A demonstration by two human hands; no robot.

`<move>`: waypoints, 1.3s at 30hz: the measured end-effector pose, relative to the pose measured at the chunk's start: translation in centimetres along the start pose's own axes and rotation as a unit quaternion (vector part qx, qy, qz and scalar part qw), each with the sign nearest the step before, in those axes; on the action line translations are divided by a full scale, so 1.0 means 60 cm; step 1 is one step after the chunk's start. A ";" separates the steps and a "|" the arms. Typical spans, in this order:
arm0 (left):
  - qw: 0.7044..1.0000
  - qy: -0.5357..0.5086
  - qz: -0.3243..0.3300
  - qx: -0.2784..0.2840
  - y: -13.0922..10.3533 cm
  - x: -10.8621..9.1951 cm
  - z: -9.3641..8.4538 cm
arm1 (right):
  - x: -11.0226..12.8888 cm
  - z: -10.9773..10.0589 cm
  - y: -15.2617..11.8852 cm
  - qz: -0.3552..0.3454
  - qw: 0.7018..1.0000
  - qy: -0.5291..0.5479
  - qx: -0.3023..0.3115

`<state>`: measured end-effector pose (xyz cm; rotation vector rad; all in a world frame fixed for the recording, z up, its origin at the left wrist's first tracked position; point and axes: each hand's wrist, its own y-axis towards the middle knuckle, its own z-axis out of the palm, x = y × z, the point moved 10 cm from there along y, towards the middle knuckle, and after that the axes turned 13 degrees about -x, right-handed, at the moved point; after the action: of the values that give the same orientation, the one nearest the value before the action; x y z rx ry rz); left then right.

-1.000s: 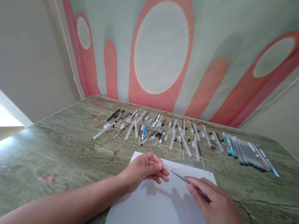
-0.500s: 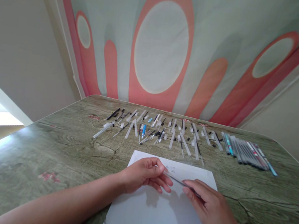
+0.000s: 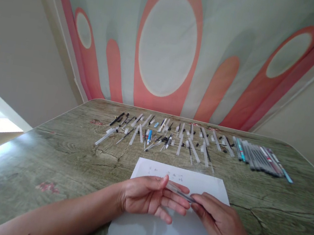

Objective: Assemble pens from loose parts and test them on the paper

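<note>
Over a white sheet of paper (image 3: 168,234) with small handwritten marks near its top edge, both hands meet at one slim pen (image 3: 179,191). My right hand (image 3: 218,218) pinches the pen's dark end. My left hand (image 3: 156,199) is turned palm up with its fingers spread, and the pen's clear end rests against the fingers beside the thumb. Whether the left thumb presses on the pen is hard to tell.
Across the back of the wood-patterned table (image 3: 78,160) lie many loose pen parts: clear barrels (image 3: 194,150), dark refills, caps and a blue marker (image 3: 149,137). A row of pens (image 3: 260,159) lies at the back right. A patterned cloth (image 3: 159,106) hangs behind.
My left hand has opened, its fingers spreading and the palm turning up under the pen. My right hand still pinches the pen, slightly lower. The view has shifted a little.
</note>
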<state>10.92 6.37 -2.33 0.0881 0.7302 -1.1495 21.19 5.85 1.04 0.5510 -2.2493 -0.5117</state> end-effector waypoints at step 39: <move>0.747 0.547 0.303 -0.227 -0.032 -0.089 -0.001 | -0.113 -0.139 0.050 0.098 0.976 -0.133 -0.139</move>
<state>8.13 9.81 1.24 0.5805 1.8447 -0.1478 30.93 10.32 4.00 0.1199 -2.3943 -0.8217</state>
